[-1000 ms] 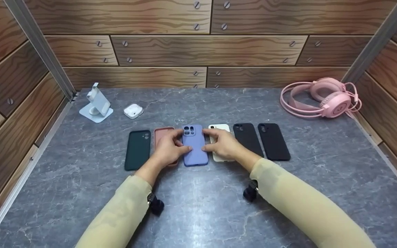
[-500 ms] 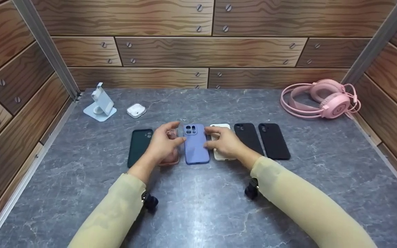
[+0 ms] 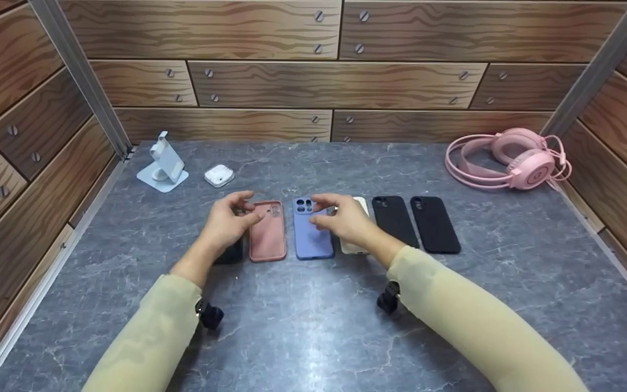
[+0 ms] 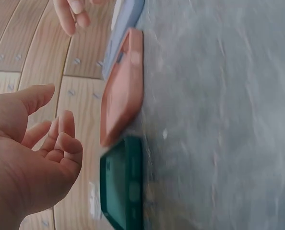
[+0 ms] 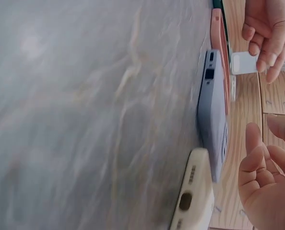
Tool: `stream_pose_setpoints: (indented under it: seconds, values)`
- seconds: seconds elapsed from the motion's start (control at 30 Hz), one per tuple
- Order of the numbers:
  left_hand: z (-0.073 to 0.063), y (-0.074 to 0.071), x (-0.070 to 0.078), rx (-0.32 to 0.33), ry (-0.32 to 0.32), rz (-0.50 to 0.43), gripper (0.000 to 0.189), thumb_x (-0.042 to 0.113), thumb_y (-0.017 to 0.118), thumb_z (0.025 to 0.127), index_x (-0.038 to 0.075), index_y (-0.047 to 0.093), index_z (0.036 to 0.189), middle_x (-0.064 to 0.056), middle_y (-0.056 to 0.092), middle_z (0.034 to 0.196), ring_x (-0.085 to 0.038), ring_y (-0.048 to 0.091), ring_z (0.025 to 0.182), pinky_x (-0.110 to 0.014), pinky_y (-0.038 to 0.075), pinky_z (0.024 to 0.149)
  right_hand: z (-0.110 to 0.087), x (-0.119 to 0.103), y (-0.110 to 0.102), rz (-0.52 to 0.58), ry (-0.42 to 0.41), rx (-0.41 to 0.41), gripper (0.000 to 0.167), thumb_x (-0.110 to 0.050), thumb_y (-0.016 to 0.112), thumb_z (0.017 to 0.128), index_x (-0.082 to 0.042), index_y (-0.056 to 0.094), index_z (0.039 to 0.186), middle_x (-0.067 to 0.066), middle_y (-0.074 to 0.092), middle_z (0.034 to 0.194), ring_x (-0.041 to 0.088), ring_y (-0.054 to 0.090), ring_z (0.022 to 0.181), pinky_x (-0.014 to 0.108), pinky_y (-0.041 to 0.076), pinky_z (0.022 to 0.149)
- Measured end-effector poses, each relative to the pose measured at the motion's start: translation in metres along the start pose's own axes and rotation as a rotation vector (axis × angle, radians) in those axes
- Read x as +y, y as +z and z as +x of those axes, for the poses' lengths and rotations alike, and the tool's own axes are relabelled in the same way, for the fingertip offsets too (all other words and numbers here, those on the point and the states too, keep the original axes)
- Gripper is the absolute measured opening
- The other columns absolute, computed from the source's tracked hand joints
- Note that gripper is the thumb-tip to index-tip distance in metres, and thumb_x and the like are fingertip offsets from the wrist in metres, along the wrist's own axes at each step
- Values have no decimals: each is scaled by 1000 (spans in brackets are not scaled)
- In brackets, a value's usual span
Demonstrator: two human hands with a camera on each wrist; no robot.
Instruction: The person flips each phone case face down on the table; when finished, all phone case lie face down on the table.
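My left hand [image 3: 223,223] is raised above the dark green phone case [image 3: 230,253], hiding most of it in the head view. Its fingers are loosely bent with nothing between them, as the left wrist view confirms. The pink phone case [image 3: 268,234] lies hollow side up just right of that hand. A lavender phone case [image 3: 312,239] with camera cutouts lies beside it. Over the lavender case's right side and a cream-white phone case [image 3: 352,249] hovers my right hand [image 3: 343,218], fingers relaxed and holding nothing; the right wrist view shows it apart from both cases [image 5: 213,105].
Two black phone cases, a nearer one [image 3: 395,220] and an outer one [image 3: 435,224], continue the row rightward. Behind stand a light blue stand [image 3: 167,163], a small white case [image 3: 219,175] and pink headphones [image 3: 531,166]. Wood-patterned walls [image 3: 270,81] enclose the grey marbled table [image 3: 302,321].
My left hand has let go of the lavender case and moved left past the pink case to above the green one. My right hand has come off the lavender case's edge, shifting slightly left.
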State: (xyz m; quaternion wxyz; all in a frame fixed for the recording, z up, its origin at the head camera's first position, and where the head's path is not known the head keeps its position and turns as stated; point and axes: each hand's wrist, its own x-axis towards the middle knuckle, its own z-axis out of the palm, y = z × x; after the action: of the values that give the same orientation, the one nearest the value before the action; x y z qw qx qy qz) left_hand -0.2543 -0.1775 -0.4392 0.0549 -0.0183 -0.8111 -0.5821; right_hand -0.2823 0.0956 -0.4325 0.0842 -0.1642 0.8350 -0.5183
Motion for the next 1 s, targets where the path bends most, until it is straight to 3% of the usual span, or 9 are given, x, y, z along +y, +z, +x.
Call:
stream_pose_setpoints:
  seconds: [0.23, 0.6, 0.77, 1.0]
  values:
    - [3, -9, -16, -18, -9, 15, 49, -4, 76, 91, -13, 61, 137, -22, 71, 106, -15, 64, 84, -17, 52, 69, 8, -7, 21, -33, -34, -13, 52, -10, 79, 95, -1, 64, 144, 11, 73, 117, 20, 73, 93, 31, 61, 81]
    - [6, -13, -29, -90, -31, 65, 52, 0, 78, 92, -12, 60, 139, -19, 71, 106, -22, 65, 93, -19, 53, 75, 18, -12, 47, -103, -63, -34, 47, -12, 78, 97, -2, 66, 141, 8, 76, 112, 26, 73, 102, 31, 58, 82]
    - [7, -12, -34, -111, -44, 69, 52, -1, 78, 91, -10, 61, 139, -18, 71, 105, -19, 65, 90, -20, 53, 74, 23, -8, 54, -113, -63, -61, 47, -11, 78, 97, -1, 66, 141, 8, 76, 110, 24, 71, 102, 32, 57, 87]
    - [9, -13, -39, -149, -10, 88, 55, 1, 81, 89, -10, 61, 139, -16, 70, 103, -16, 60, 83, -20, 49, 70, 26, 0, 55, -116, -65, -120, 53, -7, 80, 93, 1, 64, 143, 10, 74, 108, 19, 69, 97, 28, 55, 84]
